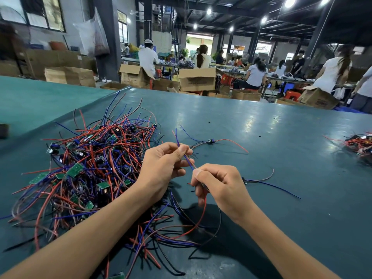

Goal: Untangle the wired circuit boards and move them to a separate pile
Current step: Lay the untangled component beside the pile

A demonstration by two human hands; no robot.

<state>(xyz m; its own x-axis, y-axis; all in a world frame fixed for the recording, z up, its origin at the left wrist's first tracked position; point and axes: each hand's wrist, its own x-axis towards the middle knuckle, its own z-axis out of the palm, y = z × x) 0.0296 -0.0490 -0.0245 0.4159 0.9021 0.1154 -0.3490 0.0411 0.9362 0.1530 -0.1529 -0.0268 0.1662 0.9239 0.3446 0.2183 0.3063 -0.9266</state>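
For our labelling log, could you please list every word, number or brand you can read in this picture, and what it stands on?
Nothing here reads clearly.
Dark print on the middle cardboard box: too blurred to read.
Dark print on the right cardboard box: too blurred to read.
Green circuit boards: any markings are too small to read.

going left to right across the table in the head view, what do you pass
big pile → left hand → blue wire, pinched by both hands → right hand → loose board → small pile
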